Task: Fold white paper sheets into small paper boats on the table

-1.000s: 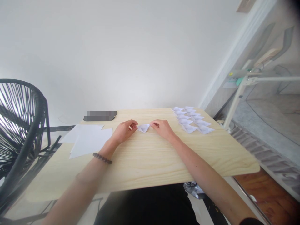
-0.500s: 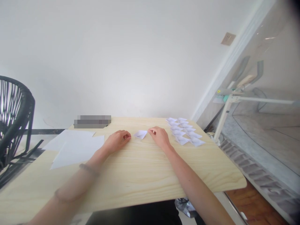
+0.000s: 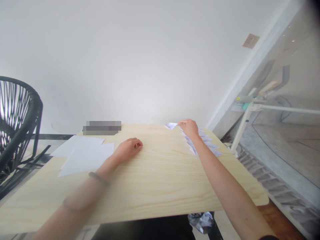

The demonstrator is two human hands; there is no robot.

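My right hand [image 3: 189, 127] pinches the right tip of a small folded white paper boat [image 3: 171, 125] at the far edge of the table. Partly hidden under that hand and forearm are two rows of similar folded paper boats [image 3: 211, 146] on the right. My left hand [image 3: 128, 148] rests on the wood with its fingers curled together, and nothing shows in them. Just left of it lie flat white paper sheets [image 3: 86, 159], overlapping each other.
The light wooden table [image 3: 160, 186] stands against a white wall. A blurred-out dark object [image 3: 102, 128] lies at its back left. To the left is a black woven chair [image 3: 22, 110]; on the right stands a white-framed machine with handles [image 3: 241, 130]. A crinkled silvery bag [image 3: 203, 221] shows below the front edge.
My right hand has carried the paper boat from the middle of the table to the back right, beside the rows. My left hand stays in about the same place. The view has shifted slightly.
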